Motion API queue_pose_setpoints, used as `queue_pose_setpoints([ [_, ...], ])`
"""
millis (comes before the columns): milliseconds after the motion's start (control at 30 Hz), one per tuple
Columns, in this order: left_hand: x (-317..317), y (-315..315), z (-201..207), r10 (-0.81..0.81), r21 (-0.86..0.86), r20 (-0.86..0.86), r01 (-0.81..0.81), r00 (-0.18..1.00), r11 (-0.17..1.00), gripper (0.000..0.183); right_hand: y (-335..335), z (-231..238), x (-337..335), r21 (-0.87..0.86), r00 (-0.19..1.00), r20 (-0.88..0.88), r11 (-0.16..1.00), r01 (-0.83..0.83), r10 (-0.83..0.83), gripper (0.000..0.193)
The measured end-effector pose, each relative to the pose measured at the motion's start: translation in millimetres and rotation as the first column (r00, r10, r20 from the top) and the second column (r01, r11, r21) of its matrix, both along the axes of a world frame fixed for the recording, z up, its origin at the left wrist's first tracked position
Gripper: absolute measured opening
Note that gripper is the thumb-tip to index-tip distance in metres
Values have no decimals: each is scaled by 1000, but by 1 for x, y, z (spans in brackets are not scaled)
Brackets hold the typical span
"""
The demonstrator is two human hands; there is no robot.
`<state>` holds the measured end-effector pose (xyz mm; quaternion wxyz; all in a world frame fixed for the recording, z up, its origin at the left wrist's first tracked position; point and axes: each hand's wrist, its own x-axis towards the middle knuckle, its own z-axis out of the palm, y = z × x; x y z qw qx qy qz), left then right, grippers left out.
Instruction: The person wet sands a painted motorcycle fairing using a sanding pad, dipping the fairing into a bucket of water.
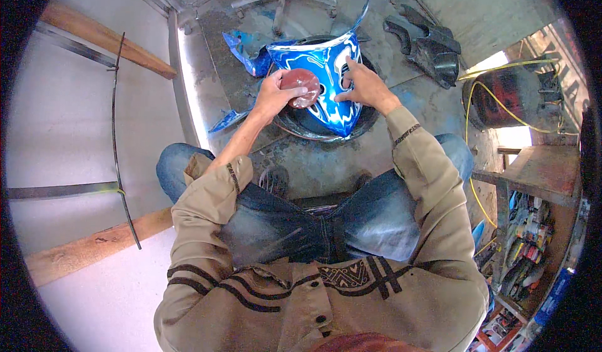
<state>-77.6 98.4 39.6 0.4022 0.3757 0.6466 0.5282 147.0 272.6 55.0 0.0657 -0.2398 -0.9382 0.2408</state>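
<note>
In front of me a glossy blue and white swirled panel (338, 115), shaped like a motorcycle fairing, lies across a round black tub (300, 126). Its narrow end points toward me. My left hand (270, 99) grips a round reddish-brown sanding disc (298, 86) at the panel's left side, thumb on top. The disc covers part of the panel, so whether it presses on the surface is hard to tell. My right hand (369, 89) has its fingers apart against the panel's right side, near a hole in it.
More blue and white pieces lie left of the tub, one a curved panel (249, 52). Black plastic parts (429, 46) lie at the far right. A dark cylindrical tank (506, 97) with a yellow hose (473, 123) stands right, beyond a wooden shelf (544, 164) of tools. A chair base (282, 0) stands ahead.
</note>
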Motion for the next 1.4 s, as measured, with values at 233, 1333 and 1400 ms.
queue_pose_setpoints([
  [233,1,-2,1,-90,-76,171,104,981,992,49,2,-4,1,10,1000,-14,1000,7,-7,45],
  [1333,22,0,11,-139,116,-647,278,750,954,9,0,2,2,59,1000,8,998,-1,0,55],
  [1400,25,-4,3,-89,200,-780,381,620,903,9,0,1,0,17,1000,7,1000,6,-6,70],
])
